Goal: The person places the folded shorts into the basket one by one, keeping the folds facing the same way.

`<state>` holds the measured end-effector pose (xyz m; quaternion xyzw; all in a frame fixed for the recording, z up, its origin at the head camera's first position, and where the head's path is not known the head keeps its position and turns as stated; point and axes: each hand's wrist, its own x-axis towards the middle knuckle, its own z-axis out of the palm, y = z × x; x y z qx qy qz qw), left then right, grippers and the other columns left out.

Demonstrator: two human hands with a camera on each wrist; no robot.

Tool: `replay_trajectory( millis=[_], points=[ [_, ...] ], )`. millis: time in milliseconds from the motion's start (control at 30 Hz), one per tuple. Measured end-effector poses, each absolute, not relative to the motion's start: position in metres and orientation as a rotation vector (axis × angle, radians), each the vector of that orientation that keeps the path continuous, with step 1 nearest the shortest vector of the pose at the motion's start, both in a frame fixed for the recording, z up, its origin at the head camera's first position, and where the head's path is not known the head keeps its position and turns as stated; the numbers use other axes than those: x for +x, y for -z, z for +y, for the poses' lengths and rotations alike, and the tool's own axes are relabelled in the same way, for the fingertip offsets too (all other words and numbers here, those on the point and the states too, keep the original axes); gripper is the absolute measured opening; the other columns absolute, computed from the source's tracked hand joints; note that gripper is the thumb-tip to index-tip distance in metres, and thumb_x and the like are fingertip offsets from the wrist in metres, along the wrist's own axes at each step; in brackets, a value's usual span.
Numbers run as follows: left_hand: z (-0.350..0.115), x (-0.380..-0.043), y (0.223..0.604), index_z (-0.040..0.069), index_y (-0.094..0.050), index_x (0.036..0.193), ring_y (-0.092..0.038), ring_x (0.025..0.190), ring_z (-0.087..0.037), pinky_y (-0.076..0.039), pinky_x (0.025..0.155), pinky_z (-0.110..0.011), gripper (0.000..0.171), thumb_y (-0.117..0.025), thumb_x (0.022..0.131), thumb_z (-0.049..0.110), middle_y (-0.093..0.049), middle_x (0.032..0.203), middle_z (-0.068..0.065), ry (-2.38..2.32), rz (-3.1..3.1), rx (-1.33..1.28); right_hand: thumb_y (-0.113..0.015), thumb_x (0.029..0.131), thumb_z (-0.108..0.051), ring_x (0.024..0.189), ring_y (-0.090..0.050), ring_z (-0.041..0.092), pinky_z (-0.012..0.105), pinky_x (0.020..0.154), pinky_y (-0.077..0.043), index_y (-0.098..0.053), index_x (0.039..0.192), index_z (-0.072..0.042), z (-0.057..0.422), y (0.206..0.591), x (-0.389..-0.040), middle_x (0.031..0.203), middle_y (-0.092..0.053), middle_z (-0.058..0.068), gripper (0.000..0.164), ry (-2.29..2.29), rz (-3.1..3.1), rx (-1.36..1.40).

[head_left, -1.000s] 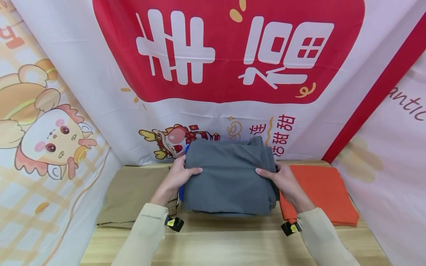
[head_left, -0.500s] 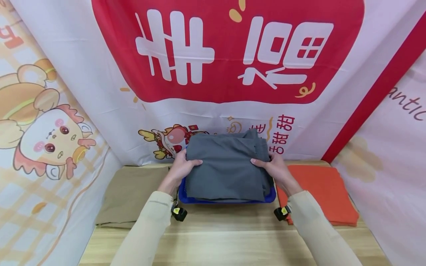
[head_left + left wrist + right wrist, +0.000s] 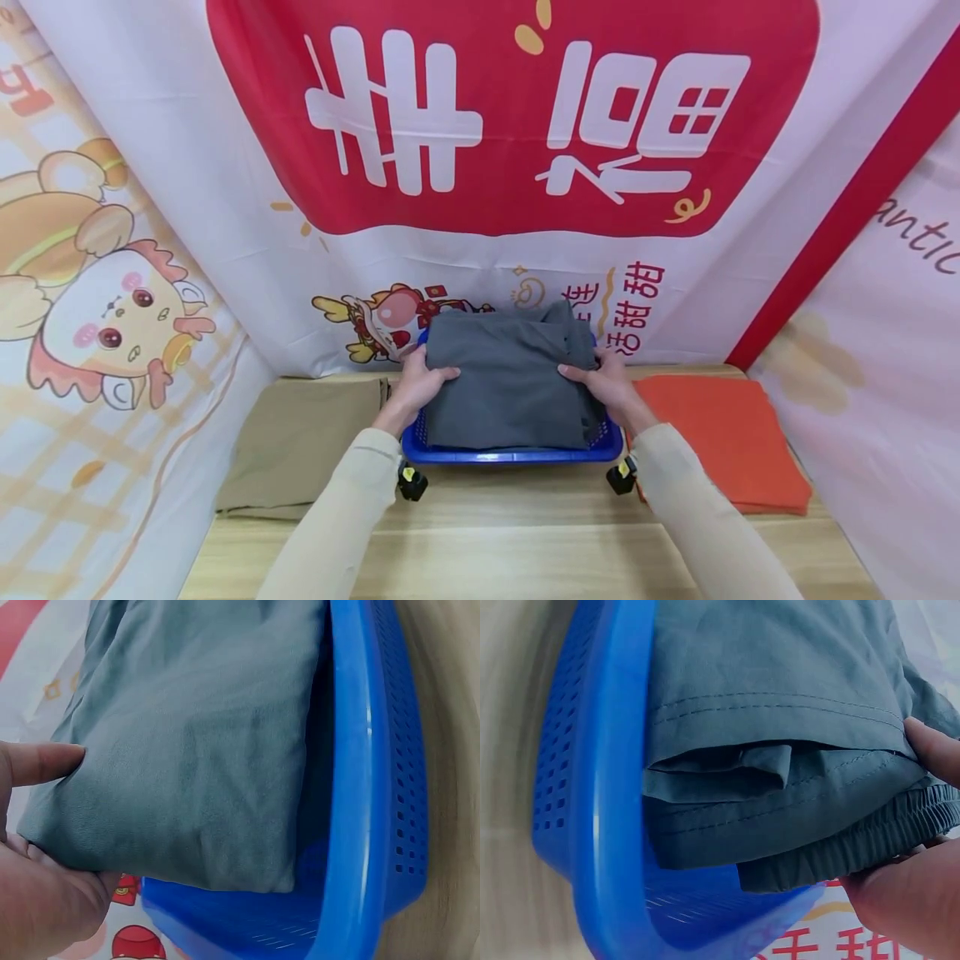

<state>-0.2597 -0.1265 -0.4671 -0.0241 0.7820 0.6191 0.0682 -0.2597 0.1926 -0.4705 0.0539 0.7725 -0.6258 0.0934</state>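
Observation:
Folded dark grey trousers (image 3: 510, 383), with stitched hems and a gathered elastic waistband (image 3: 855, 851) showing in the right wrist view, lie partly within a blue plastic basket (image 3: 517, 456) with perforated sides. My left hand (image 3: 417, 382) grips their left edge, thumb on top and fingers underneath. On the opposite edge my right hand (image 3: 611, 385) pinches the layers, its thumb on the upper fold and its fingers below the waistband. In the left wrist view the cloth's folded edge sits just inside the basket rim (image 3: 352, 780).
Folded khaki cloth (image 3: 303, 446) lies on the wooden table (image 3: 495, 533) to the left, and folded orange cloth (image 3: 723, 442) to the right. A printed fabric backdrop (image 3: 495, 250) hangs right behind the basket, with more printed sheets at both sides.
Both hands have carried the grey trousers back and down into the basket, moving slightly closer together. The basket's front rim, hidden behind the cloth earlier, now shows.

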Motion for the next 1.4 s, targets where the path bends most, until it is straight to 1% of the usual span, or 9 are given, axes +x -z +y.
replay_trajectory(
  millis=[133,367,500,633,733,967,1167,1233,1400],
  points=[
    [-0.124,-0.262,0.474,-0.002,-0.037,0.150,-0.046,0.135,-0.036,-0.034,0.114,-0.053,0.065,-0.069,0.093,0.008,-0.050,0.146,-0.021,-1.849,2.352,-0.106,-0.076,0.093,-0.023,0.118,-0.058,0.034,0.049,0.104,-0.046,-0.052,0.140,0.004,0.192,0.479,-0.263,0.135,-0.058,0.023,0.059,1.819,2.315,0.171],
    [-0.123,-0.266,0.494,-0.007,-0.025,0.155,-0.035,0.143,-0.039,-0.027,0.118,-0.053,0.078,-0.069,0.092,0.008,-0.038,0.155,-0.026,-1.804,2.345,-0.182,-0.076,0.093,-0.024,0.126,-0.052,0.035,0.052,0.110,-0.040,-0.045,0.147,0.003,0.188,0.495,-0.266,0.142,-0.053,0.022,0.067,1.763,2.288,0.227],
    [-0.124,-0.267,0.504,-0.008,-0.015,0.158,-0.023,0.149,-0.040,-0.021,0.120,-0.054,0.085,-0.068,0.094,0.010,-0.024,0.162,-0.027,-1.751,2.340,-0.248,-0.077,0.092,-0.027,0.132,-0.046,0.036,0.053,0.113,-0.036,-0.041,0.150,0.003,0.188,0.504,-0.267,0.147,-0.048,0.022,0.074,1.729,2.279,0.305],
    [-0.123,-0.267,0.508,-0.007,-0.010,0.159,-0.015,0.151,-0.040,-0.018,0.121,-0.054,0.088,-0.067,0.095,0.012,-0.014,0.165,-0.026,-1.700,2.333,-0.295,-0.076,0.093,-0.028,0.139,-0.040,0.037,0.054,0.115,-0.032,-0.036,0.152,0.005,0.187,0.511,-0.268,0.153,-0.041,0.023,0.079,1.696,2.286,0.363],
    [-0.121,-0.268,0.511,-0.008,-0.012,0.158,-0.017,0.150,-0.041,-0.019,0.121,-0.054,0.087,-0.067,0.095,0.012,-0.016,0.164,-0.027,-1.690,2.345,-0.309,-0.073,0.095,-0.027,0.141,-0.038,0.038,0.054,0.116,-0.031,-0.035,0.152,0.007,0.186,0.516,-0.269,0.154,-0.039,0.024,0.076,1.684,2.287,0.359],
    [-0.114,-0.269,0.523,-0.009,-0.025,0.154,-0.038,0.140,-0.041,-0.032,0.115,-0.054,0.075,-0.068,0.095,0.009,-0.038,0.152,-0.029,-1.668,2.395,-0.317,-0.065,0.100,-0.021,0.140,-0.038,0.038,0.054,0.116,-0.031,-0.035,0.150,0.009,0.179,0.526,-0.270,0.153,-0.039,0.026,0.066,1.669,2.274,0.396],
    [-0.112,-0.269,0.530,-0.011,-0.035,0.147,-0.047,0.130,-0.041,-0.039,0.110,-0.055,0.066,-0.068,0.093,0.005,-0.048,0.142,-0.030,-1.655,2.441,-0.346,-0.062,0.101,-0.018,0.142,-0.036,0.040,0.055,0.115,-0.032,-0.032,0.152,0.009,0.174,0.531,-0.273,0.155,-0.036,0.027,0.066,1.587,2.320,0.445],
    [-0.112,-0.269,0.531,-0.011,-0.037,0.145,-0.049,0.128,-0.041,-0.041,0.108,-0.055,0.063,-0.068,0.093,0.004,-0.049,0.140,-0.030,-1.642,2.449,-0.349,-0.061,0.101,-0.017,0.141,-0.036,0.041,0.056,0.114,-0.034,-0.031,0.152,0.011,0.173,0.532,-0.274,0.154,-0.036,0.029,0.065,1.556,2.344,0.454],
    [-0.111,-0.270,0.532,-0.009,-0.032,0.150,-0.043,0.134,-0.042,-0.040,0.108,-0.056,0.063,-0.061,0.095,0.003,-0.043,0.146,-0.031,-1.608,2.424,-0.363,-0.060,0.101,-0.016,0.137,-0.041,0.042,0.056,0.110,-0.038,-0.034,0.149,0.011,0.171,0.536,-0.275,0.149,-0.041,0.030,0.061,1.490,2.381,0.471]
  ],
)
